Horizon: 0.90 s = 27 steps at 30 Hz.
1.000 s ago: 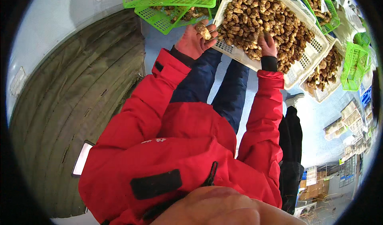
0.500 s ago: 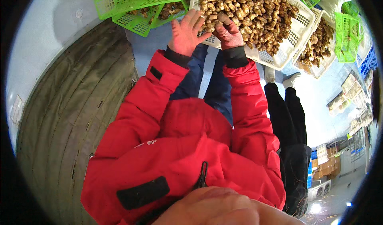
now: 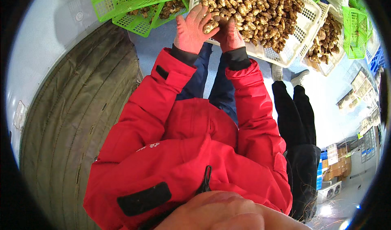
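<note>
My left hand (image 3: 190, 31), in a pinkish glove, is raised at the near left edge of a white slatted crate (image 3: 285, 58). Its fingers are spread, with the thumb held out. In the gap by that thumb sits a brown mottled lump (image 3: 210, 26), rounded and knobbly; its kind is unclear. My right hand (image 3: 231, 35), gloved alike, curls toward it from the right, thumb up and shadowed fingertips against the lump. Its far fingers are partly hidden. Beyond both hands, many similar shiny lumps (image 3: 256, 16) fill the crate.
Green crates (image 3: 140, 25) with more lumps stand at the far left. To the right are another white crate (image 3: 328, 69) of lumps and a green basket (image 3: 354, 36). A person in black trousers (image 3: 291, 116) stands at my right. A quilted dark cover (image 3: 77, 107) spans the left.
The right hand has turned, its thumb now upright and its fingers reaching left. The lump now shows in the gap by my left thumb. The left hand stays spread and is slightly farther away.
</note>
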Each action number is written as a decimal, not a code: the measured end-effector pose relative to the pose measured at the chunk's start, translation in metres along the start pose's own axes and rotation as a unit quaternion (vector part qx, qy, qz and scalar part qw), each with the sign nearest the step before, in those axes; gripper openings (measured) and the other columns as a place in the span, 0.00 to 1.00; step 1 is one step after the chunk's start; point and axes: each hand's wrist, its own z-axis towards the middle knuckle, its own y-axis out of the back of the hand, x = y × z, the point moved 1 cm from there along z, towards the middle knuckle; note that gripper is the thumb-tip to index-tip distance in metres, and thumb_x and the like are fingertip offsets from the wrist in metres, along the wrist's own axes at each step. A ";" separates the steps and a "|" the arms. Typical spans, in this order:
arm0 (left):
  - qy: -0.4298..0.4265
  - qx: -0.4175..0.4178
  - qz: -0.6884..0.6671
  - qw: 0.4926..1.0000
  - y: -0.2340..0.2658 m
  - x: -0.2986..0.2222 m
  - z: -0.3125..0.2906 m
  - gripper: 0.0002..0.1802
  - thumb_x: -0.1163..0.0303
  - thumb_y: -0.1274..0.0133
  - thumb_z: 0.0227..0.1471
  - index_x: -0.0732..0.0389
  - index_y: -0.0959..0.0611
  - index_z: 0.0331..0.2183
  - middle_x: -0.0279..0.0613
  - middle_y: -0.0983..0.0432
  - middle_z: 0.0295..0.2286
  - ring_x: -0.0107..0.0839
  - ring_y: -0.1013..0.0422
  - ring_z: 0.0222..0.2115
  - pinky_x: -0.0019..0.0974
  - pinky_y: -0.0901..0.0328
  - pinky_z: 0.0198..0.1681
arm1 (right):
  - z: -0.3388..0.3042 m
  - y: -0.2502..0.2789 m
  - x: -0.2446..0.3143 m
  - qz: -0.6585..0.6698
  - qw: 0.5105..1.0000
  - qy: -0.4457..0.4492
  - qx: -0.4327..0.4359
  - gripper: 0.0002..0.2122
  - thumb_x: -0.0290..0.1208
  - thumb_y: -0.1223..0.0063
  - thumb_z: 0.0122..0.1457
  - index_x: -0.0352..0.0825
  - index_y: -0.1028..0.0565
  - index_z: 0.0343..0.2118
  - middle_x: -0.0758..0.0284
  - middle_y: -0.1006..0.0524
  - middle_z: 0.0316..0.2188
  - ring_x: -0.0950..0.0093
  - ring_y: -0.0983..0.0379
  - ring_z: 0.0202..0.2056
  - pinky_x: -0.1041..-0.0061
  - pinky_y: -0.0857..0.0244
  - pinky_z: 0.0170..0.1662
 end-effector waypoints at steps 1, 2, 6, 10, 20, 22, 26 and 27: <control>0.003 -0.006 0.007 1.000 -0.001 0.001 0.001 0.39 0.37 0.64 0.42 0.53 0.41 0.50 0.38 0.50 0.52 0.38 0.51 0.51 0.58 0.55 0.50 | 0.000 -0.001 0.001 0.005 1.000 0.010 0.001 0.30 0.56 0.64 0.51 0.30 0.37 0.45 0.61 0.34 0.42 0.69 0.37 0.42 0.68 0.39 0.43; 0.008 -0.010 0.013 1.000 -0.002 0.002 0.002 0.39 0.37 0.64 0.42 0.53 0.41 0.50 0.38 0.49 0.51 0.38 0.51 0.51 0.58 0.55 0.50 | -0.001 -0.001 0.002 0.010 1.000 0.020 0.001 0.30 0.55 0.64 0.52 0.29 0.37 0.45 0.61 0.34 0.42 0.69 0.37 0.43 0.68 0.40 0.44; -0.002 0.007 0.132 0.991 0.004 0.010 0.003 0.33 0.45 0.59 0.46 0.55 0.40 0.50 0.38 0.45 0.49 0.36 0.47 0.48 0.55 0.52 0.49 | 0.003 0.010 -0.009 -0.106 0.993 0.033 0.038 0.15 0.32 0.53 0.53 0.31 0.33 0.41 0.71 0.29 0.32 0.82 0.35 0.33 0.81 0.38 0.36; 0.020 -0.012 0.360 0.933 0.039 0.033 0.004 0.21 0.74 0.57 0.48 0.59 0.36 0.47 0.39 0.36 0.41 0.29 0.36 0.38 0.30 0.37 0.38 | -0.001 0.008 -0.019 -0.158 0.987 0.041 0.000 0.16 0.28 0.56 0.53 0.31 0.37 0.45 0.67 0.29 0.34 0.78 0.32 0.32 0.81 0.36 0.35; 0.102 -0.154 0.327 0.927 0.066 0.039 0.035 0.24 0.76 0.51 0.44 0.60 0.35 0.46 0.40 0.38 0.41 0.27 0.33 0.32 0.27 0.36 0.35 | -0.011 0.171 0.094 -0.478 0.688 0.287 -0.465 0.21 0.31 0.46 0.41 0.32 0.33 0.41 0.57 0.30 0.35 0.61 0.35 0.40 0.68 0.42 0.44; -0.044 -0.110 0.411 0.904 0.059 0.030 0.054 0.25 0.77 0.50 0.42 0.63 0.36 0.45 0.44 0.40 0.44 0.29 0.35 0.35 0.26 0.38 0.36 | -0.028 0.196 0.134 -0.572 0.511 0.345 -0.541 0.21 0.30 0.46 0.41 0.34 0.34 0.41 0.54 0.33 0.38 0.59 0.38 0.42 0.66 0.42 0.43; -0.196 -0.184 0.303 0.914 0.084 0.018 0.095 0.22 0.79 0.52 0.43 0.66 0.35 0.43 0.43 0.36 0.40 0.28 0.37 0.38 0.28 0.41 0.42 | -0.030 0.208 0.147 -0.599 0.578 0.244 -0.498 0.14 0.28 0.48 0.44 0.38 0.30 0.37 0.62 0.29 0.32 0.66 0.33 0.34 0.71 0.38 0.37; -0.204 -0.143 0.341 0.906 0.122 0.009 0.105 0.23 0.80 0.51 0.42 0.65 0.36 0.44 0.41 0.33 0.37 0.28 0.35 0.35 0.29 0.40 0.42 | -0.020 0.198 0.143 -0.593 0.628 0.202 -0.462 0.12 0.27 0.50 0.45 0.39 0.29 0.36 0.65 0.28 0.30 0.69 0.32 0.32 0.73 0.37 0.34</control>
